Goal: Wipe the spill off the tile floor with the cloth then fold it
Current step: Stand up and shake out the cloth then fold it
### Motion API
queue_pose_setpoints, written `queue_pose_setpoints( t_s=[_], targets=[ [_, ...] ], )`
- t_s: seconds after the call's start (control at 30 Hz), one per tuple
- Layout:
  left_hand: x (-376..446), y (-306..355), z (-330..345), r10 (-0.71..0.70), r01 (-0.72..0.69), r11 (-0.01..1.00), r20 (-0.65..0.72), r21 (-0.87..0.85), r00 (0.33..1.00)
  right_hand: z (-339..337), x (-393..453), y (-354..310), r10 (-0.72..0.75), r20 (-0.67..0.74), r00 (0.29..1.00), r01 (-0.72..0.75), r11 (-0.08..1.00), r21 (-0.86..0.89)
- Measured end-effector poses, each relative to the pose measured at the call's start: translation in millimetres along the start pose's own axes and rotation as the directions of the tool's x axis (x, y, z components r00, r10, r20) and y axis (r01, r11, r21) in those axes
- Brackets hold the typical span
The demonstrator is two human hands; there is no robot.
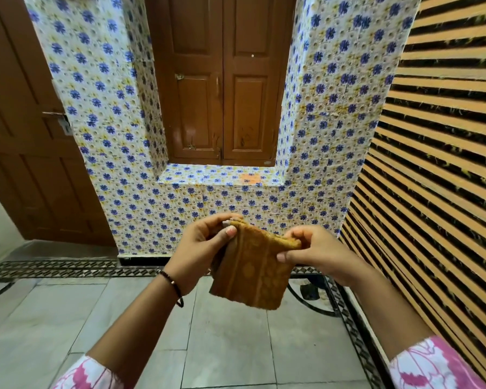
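Observation:
A mustard-yellow patterned cloth [250, 273] hangs folded into a small thick rectangle in the air above the grey tile floor [225, 341]. My left hand [199, 248] pinches its upper left corner between thumb and fingers. My right hand [317, 251] pinches the upper right corner. The cloth's lower edge hangs free between my forearms. No spill shows on the tiles in view.
A wall with blue flower tiles [157, 214] stands just ahead, with a ledge [219, 175] under brown wooden shutters [222, 88]. A brown door [23, 153] is at the left. An orange and black striped wall [438, 175] runs along the right. A dark patterned border [68, 269] edges the floor.

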State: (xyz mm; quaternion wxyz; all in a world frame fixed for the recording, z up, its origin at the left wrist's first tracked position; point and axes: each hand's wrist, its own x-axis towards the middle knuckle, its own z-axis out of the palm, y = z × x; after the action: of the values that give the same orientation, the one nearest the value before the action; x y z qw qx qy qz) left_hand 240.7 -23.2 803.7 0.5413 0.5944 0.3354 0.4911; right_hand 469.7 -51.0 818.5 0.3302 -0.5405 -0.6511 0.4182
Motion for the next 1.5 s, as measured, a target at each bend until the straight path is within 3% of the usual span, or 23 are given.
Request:
queue_pose_setpoints(
  t_s=[0.17, 0.3, 0.4, 0.53, 0.67, 0.77, 0.83, 0.93, 1.03, 1.27, 1.5],
  targets=[
    [-4.4, -21.2, -1.3, -0.173, 0.141, 0.951, -0.093, -0.274, 0.981, 6.0, -0.7, -19.6, -0.066, -0.147, 0.987, 0.124, 0.894, 0.431],
    [-12.8, -31.4, 17.2, -0.306, 0.293, 0.900, 0.010, -0.323, 0.952, 24.5, 5.9, -32.1, 0.102, -0.201, 0.974, 0.070, 0.712, 0.699],
    [-21.6, -35.0, 30.9, -0.240, 0.243, 0.932, 0.046, -0.268, 0.970, 26.3, 6.7, -30.2, 0.261, -0.180, 0.948, -0.003, 0.575, 0.818],
    [-18.6, -32.1, 30.1, -0.130, 0.096, 0.951, -0.097, -0.295, 0.987, 24.7, -8.2, -11.0, 0.361, -0.178, 0.916, -0.033, 0.508, 0.861],
    [-13.4, -37.5, 24.9, -0.111, 0.092, 0.962, -0.061, -0.255, 0.992, 45.7, -30.5, 14.9, 0.369, -0.077, 0.926, -0.152, 0.552, 0.820],
    [-17.9, -45.2, 31.8, -0.143, 0.143, 0.981, 0.008, -0.135, 0.990, 57.8, -52.6, 25.0, 0.431, -0.329, 0.840, 0.006, 0.600, 0.800],
    [-23.5, -45.0, 42.2, -0.222, 0.239, 0.959, 0.117, -0.154, 0.968, 54.8, -73.5, 29.4, 0.434, -0.471, 0.768, 0.138, 0.607, 0.783],
    [-36.9, -37.3, 64.9, -0.292, 0.343, 0.931, 0.314, -0.122, 0.904, 49.8, -113.2, 35.1, 0.417, -0.584, 0.697, 0.268, 0.604, 0.751],
    [-53.9, -29.8, 96.2, -0.327, 0.406, 0.912, 0.485, -0.063, 0.811, 47.2, -155.8, 43.2, 0.449, -0.658, 0.605, 0.298, 0.639, 0.710],
    [-117.3, -32.3, 172.4, -0.274, 0.387, 0.922, 0.684, -0.013, 0.676, 70.1, -269.4, 56.2, 0.487, -0.683, 0.544, 0.302, 0.646, 0.701],
    [-250.1, -29.6, 258.4, -0.204, 0.359, 0.931, 0.910, 0.066, 0.362, 122.0, -453.6, 46.7, 0.546, -0.806, 0.230, 0.336, 0.733, 0.592]
  ],
)
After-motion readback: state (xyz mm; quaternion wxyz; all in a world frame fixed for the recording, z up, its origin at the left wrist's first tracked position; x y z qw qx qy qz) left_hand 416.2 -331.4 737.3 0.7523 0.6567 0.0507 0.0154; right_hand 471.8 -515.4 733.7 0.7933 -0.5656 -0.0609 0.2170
